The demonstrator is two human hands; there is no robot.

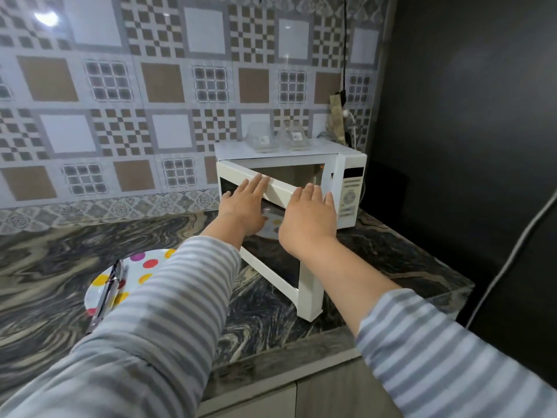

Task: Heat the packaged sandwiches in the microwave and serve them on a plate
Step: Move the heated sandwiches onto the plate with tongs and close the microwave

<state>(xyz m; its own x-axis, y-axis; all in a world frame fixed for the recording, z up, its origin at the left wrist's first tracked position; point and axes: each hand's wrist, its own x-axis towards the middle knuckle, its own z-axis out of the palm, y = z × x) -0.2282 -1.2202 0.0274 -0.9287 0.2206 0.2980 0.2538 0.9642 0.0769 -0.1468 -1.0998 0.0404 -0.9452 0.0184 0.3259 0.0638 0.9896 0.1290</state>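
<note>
A white microwave (349,188) stands at the back right of the counter with its door (280,276) swung open toward me. My left hand (244,206) lies flat against the door's top edge, fingers apart. My right hand (307,218) reaches past the door toward the cavity, fingers spread and empty. Two clear plastic sandwich packages (261,141) (297,137) sit on top of the microwave. A white plate with coloured dots (141,267) lies on the counter to the left, partly hidden by my left sleeve. What lies inside the cavity is hidden.
Metal tongs (107,294) rest across the plate. The dark marbled counter (60,260) stretches left. A tiled wall is behind; a black cable (343,55) hangs at the corner. A dark fridge (467,116) stands to the right.
</note>
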